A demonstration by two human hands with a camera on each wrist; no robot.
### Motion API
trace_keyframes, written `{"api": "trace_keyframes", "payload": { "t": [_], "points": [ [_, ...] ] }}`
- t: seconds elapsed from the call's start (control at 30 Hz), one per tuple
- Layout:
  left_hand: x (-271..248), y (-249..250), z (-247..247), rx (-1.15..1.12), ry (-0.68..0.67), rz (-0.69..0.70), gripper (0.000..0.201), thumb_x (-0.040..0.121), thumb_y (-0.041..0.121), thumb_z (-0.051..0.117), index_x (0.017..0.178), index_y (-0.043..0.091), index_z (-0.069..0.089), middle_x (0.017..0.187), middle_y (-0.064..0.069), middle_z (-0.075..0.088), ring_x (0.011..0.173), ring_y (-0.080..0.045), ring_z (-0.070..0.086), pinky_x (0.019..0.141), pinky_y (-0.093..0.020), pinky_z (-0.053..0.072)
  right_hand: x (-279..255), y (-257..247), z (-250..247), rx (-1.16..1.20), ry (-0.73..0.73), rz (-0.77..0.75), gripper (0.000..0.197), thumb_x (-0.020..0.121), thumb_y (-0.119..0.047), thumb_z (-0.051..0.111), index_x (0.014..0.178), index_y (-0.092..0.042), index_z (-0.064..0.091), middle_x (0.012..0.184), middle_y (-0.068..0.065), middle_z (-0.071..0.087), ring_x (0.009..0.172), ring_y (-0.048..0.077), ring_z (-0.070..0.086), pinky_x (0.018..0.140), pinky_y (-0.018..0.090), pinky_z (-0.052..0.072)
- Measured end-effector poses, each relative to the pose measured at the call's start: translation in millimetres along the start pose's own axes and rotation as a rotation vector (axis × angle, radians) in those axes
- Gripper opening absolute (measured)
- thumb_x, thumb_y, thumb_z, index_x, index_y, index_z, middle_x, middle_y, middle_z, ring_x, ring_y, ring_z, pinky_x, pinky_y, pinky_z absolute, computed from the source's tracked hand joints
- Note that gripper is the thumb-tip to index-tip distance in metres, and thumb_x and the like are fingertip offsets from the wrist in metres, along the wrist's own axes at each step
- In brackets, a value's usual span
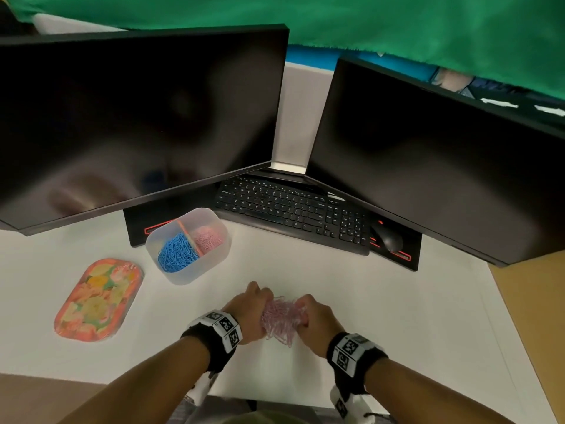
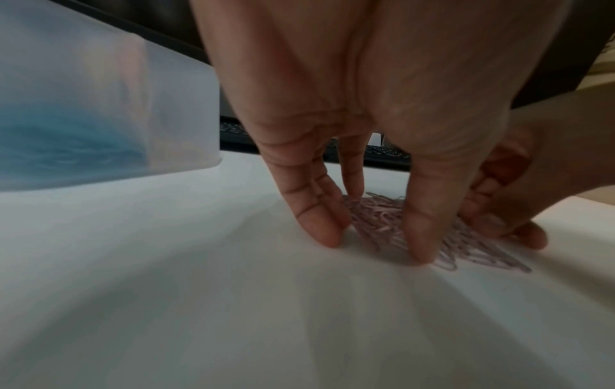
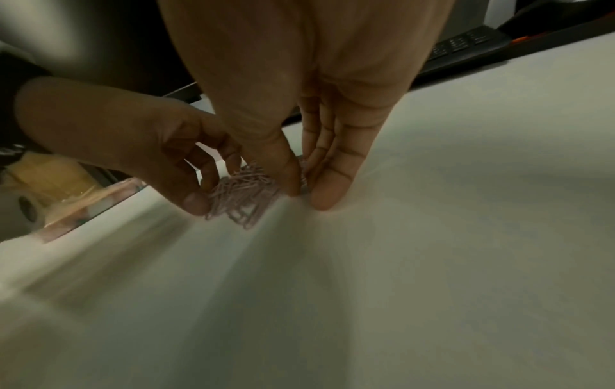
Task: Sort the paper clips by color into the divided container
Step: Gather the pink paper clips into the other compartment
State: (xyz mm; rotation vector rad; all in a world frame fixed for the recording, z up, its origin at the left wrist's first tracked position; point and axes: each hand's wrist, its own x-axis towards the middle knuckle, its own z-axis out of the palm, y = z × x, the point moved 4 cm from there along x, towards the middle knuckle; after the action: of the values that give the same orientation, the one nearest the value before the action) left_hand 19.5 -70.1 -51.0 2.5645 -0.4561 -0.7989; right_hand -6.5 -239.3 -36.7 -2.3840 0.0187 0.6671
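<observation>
A heap of pink paper clips [image 1: 282, 318] lies on the white desk between my two hands. My left hand [image 1: 260, 313] closes on it from the left; in the left wrist view its fingers [image 2: 319, 226] and thumb straddle the pink clips [image 2: 382, 218], tips on the desk. My right hand [image 1: 305, 313] closes in from the right, thumb and fingers [image 3: 329, 189] bunched at the edge of the clips [image 3: 243, 192]. The translucent divided container [image 1: 214, 264] stands further back on the left, with blue clips [image 1: 177, 252] in its left compartment and pink clips [image 1: 209, 238] in its right.
A floral oval tray [image 1: 99, 298] lies left of the container. Behind are two dark monitors [image 1: 137, 117], a black keyboard [image 1: 290, 209] and a mouse [image 1: 386, 237]. The desk's right edge [image 1: 501, 301] runs diagonally.
</observation>
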Motion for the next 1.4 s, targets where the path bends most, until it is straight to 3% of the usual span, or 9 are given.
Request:
{"api": "trace_keyframes", "payload": {
  "t": [0.1,0.17,0.3,0.43,0.6,0.9,1.07,1.27,1.4],
  "points": [
    [0.5,4.2,2.9,0.022,-0.010,-0.012,0.069,0.066,0.039,0.077,0.122,0.020,0.043,0.117,-0.005,0.037,0.094,-0.029,0.061,0.084,-0.038,0.054,3.9,-6.7,-2.0,-0.045,-0.044,-0.034,0.053,0.081,-0.027,0.065,0.127,-0.021,0.039,0.109,-0.001,0.055,0.096,0.018,0.058,0.081,0.027,0.047],
    [-0.4,4.0,2.6,0.051,0.005,-0.037,0.080,0.058,0.041,0.083,0.123,0.019,0.041,0.117,-0.004,0.036,0.097,-0.029,0.060,0.086,-0.038,0.054,5.6,-2.7,-2.2,-0.185,-0.090,-0.062,0.079,0.075,-0.035,0.072,0.138,-0.027,0.026,0.126,0.003,0.045,0.110,0.023,0.054,0.090,0.032,0.048],
    [1.8,7.1,3.5,0.058,0.044,-0.033,0.073,0.065,0.039,0.082,0.125,0.018,0.045,0.118,-0.005,0.038,0.094,-0.027,0.061,0.084,-0.036,0.053,14.3,-4.8,1.1,-0.346,-0.163,-0.120,0.105,0.067,-0.051,0.077,0.147,-0.031,0.013,0.127,0.003,0.037,0.110,0.025,0.055,0.090,0.037,0.051],
    [3.9,7.6,0.4,-0.004,0.088,-0.034,0.045,0.080,0.034,0.069,0.120,0.019,0.055,0.115,-0.004,0.046,0.093,-0.027,0.062,0.084,-0.033,0.051,27.5,-18.9,4.9,-0.376,-0.156,-0.181,0.061,0.077,-0.049,0.069,0.127,-0.025,0.045,0.115,0.001,0.048,0.097,0.025,0.059,0.084,0.035,0.051],
    [6.7,5.0,-5.2,-0.016,0.116,-0.059,0.026,0.089,0.029,0.056,0.111,0.019,0.065,0.106,-0.006,0.056,0.096,-0.025,0.059,0.078,-0.026,0.044,33.0,-24.4,4.4,-0.347,-0.103,-0.227,0.028,0.089,-0.032,0.056,0.114,-0.020,0.060,0.107,0.003,0.060,0.098,0.023,0.059,0.083,0.031,0.047],
    [9.7,4.9,-12.5,-0.048,0.162,-0.069,0.023,0.088,0.025,0.056,0.103,0.017,0.072,0.103,-0.007,0.067,0.095,-0.023,0.062,0.077,-0.024,0.046,35.5,-25.6,-2.9,-0.423,-0.082,-0.263,0.025,0.091,-0.015,0.045,0.093,-0.009,0.068,0.096,0.010,0.067,0.088,0.027,0.060,0.074,0.031,0.047],
    [7.5,4.1,-17.6,-0.105,0.193,-0.067,0.025,0.084,0.014,0.055,0.100,0.017,0.074,0.101,-0.004,0.071,0.093,-0.020,0.064,0.074,-0.020,0.044,35.7,-24.7,-6.0,-0.374,-0.074,-0.265,0.024,0.089,-0.010,0.045,0.083,-0.004,0.067,0.088,0.012,0.066,0.078,0.027,0.059,0.064,0.026,0.037],
    [4.9,2.0,-27.6,-0.206,0.235,-0.086,0.027,0.084,0.012,0.057,0.104,0.017,0.074,0.105,-0.002,0.072,0.096,-0.017,0.066,0.081,-0.018,0.048,34.4,-26.8,-14.0,-0.270,-0.043,-0.252,0.023,0.088,-0.011,0.050,0.071,-0.005,0.064,0.066,-0.001,0.053,0.063,0.020,0.050,0.050,0.015,0.027],
    [-1.8,3.7,-46.4,-0.254,0.315,-0.087,0.021,0.085,0.013,0.062,0.101,0.016,0.075,0.101,-0.002,0.073,0.091,-0.015,0.066,0.076,-0.012,0.044,33.7,-29.0,-21.5,-0.182,-0.022,-0.254,0.022,0.087,-0.011,0.052,0.089,-0.007,0.074,0.084,0.006,0.071,0.079,0.021,0.065,0.068,0.022,0.048]
  ]
}}
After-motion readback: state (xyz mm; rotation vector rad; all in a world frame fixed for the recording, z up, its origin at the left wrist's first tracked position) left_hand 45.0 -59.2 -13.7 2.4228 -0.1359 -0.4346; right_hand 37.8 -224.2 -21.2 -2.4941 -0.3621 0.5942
